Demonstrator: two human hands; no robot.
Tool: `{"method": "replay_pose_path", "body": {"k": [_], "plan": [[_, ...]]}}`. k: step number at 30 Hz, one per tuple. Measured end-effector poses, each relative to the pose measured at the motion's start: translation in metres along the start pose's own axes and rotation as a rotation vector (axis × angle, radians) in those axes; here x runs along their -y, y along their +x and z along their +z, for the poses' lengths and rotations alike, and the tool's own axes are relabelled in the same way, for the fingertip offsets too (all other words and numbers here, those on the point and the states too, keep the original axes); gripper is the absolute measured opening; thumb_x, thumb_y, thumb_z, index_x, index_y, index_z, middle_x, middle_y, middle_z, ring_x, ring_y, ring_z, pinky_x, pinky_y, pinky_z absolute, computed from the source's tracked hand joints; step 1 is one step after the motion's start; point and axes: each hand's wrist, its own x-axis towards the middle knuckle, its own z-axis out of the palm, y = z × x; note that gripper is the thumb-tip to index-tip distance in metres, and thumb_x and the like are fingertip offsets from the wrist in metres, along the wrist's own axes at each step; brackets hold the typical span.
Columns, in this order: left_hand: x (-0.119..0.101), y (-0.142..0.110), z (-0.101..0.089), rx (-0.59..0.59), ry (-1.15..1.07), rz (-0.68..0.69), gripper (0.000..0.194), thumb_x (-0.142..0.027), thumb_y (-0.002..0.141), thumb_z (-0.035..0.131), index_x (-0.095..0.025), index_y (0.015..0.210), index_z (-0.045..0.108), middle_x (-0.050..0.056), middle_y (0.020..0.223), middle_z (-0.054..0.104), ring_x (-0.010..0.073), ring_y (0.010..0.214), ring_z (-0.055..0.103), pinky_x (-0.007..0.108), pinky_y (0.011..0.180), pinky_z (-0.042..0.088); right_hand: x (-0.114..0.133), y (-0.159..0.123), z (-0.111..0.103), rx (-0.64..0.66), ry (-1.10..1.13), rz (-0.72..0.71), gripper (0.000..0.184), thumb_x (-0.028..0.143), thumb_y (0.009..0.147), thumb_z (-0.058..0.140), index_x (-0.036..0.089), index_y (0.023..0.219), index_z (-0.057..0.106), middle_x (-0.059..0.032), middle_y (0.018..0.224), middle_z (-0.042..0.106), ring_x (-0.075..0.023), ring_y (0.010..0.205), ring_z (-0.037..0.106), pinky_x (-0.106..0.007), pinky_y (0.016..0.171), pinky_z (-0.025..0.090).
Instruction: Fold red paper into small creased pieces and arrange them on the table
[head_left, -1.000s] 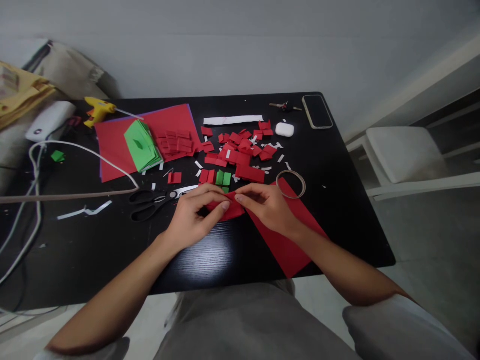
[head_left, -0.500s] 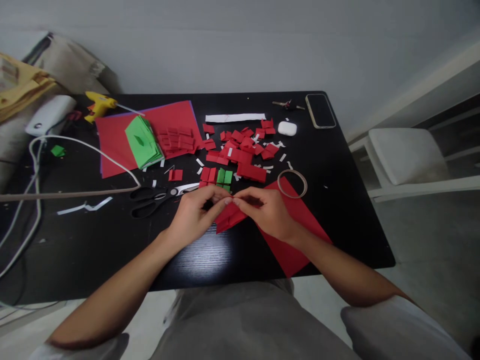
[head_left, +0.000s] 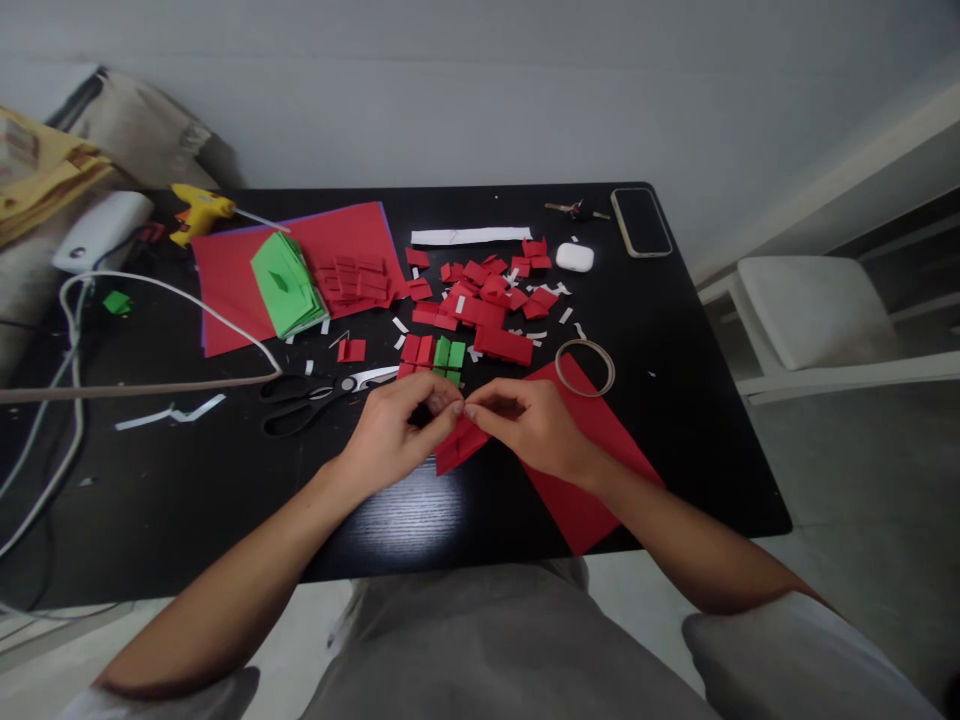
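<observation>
My left hand (head_left: 394,425) and my right hand (head_left: 536,425) meet above the table's front middle, thumbs and forefingers pinched tip to tip. Between and below them is a folded red paper piece (head_left: 456,447), its upper part covered by my fingers. Both hands are closed on it, though the exact grip is hidden. Just beyond my fingers sit small folded green paper pieces (head_left: 448,356) and red ones (head_left: 417,352). Black-handled scissors (head_left: 319,395) lie to the left of my left hand. A red paper sheet (head_left: 600,460) lies partly beneath my right hand.
Behind my hands is a heap of folded red pieces (head_left: 487,300) with white paper scraps. A tape roll (head_left: 585,368), earbud case (head_left: 575,257), keys (head_left: 577,210) and phone (head_left: 641,222) are rightward. A glue gun (head_left: 199,210), green paper stack (head_left: 285,285) and white cable (head_left: 180,290) are leftward.
The red paper piece has shifted slightly right and toward me between my hands. My fingertips stay together, with a small change in finger position; other things look the same.
</observation>
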Motion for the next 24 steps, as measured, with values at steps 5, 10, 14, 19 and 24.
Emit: {"method": "replay_pose_path", "body": {"k": [5, 10, 14, 19, 24], "plan": [[0.0014, -0.0019, -0.003, 0.03, -0.041, -0.037, 0.01, -0.027, 0.099, 0.067, -0.019, 0.096, 0.071, -0.002, 0.081, 0.07, 0.0113, 0.071, 0.064, 0.022, 0.068, 0.05, -0.0007, 0.0008, 0.0007, 0.014, 0.031, 0.014, 0.01, 0.027, 0.091, 0.073, 0.02, 0.089, 0.079, -0.0011, 0.085, 0.08, -0.0164, 0.078, 0.073, -0.028, 0.072, 0.055], [0.0019, -0.0032, -0.003, 0.036, -0.116, -0.142, 0.014, -0.032, 0.099, 0.066, -0.019, 0.094, 0.072, -0.002, 0.077, 0.068, 0.0118, 0.068, 0.063, 0.022, 0.06, 0.046, -0.0008, 0.0028, -0.0007, 0.03, 0.083, 0.052, 0.01, 0.027, 0.089, 0.074, 0.018, 0.085, 0.078, -0.0012, 0.08, 0.078, -0.0146, 0.072, 0.07, -0.026, 0.067, 0.052], [0.0037, -0.0016, -0.0033, 0.004, -0.13, -0.149, 0.014, -0.031, 0.098, 0.066, -0.019, 0.092, 0.07, -0.003, 0.075, 0.067, 0.0109, 0.066, 0.061, 0.021, 0.06, 0.046, -0.0003, 0.0034, -0.0011, 0.037, 0.114, 0.075, 0.01, 0.027, 0.087, 0.075, 0.019, 0.083, 0.077, -0.0004, 0.078, 0.076, -0.0139, 0.07, 0.067, -0.026, 0.065, 0.051], [0.0059, 0.0, -0.0039, 0.064, -0.133, -0.109, 0.011, -0.029, 0.096, 0.068, -0.019, 0.092, 0.071, -0.003, 0.075, 0.068, 0.0108, 0.065, 0.061, 0.022, 0.062, 0.047, 0.0011, 0.0024, -0.0008, 0.052, 0.109, 0.08, 0.008, 0.024, 0.087, 0.073, 0.019, 0.084, 0.078, 0.0007, 0.076, 0.074, -0.0129, 0.068, 0.065, -0.025, 0.064, 0.049], [0.0077, 0.0017, -0.0077, 0.113, -0.113, -0.074, 0.012, -0.028, 0.097, 0.068, -0.019, 0.091, 0.072, -0.002, 0.074, 0.07, 0.011, 0.066, 0.062, 0.021, 0.061, 0.047, 0.0022, 0.0021, -0.0011, 0.079, 0.109, 0.053, 0.008, 0.022, 0.087, 0.071, 0.019, 0.083, 0.078, 0.0013, 0.075, 0.073, -0.0125, 0.068, 0.064, -0.025, 0.065, 0.049]]}}
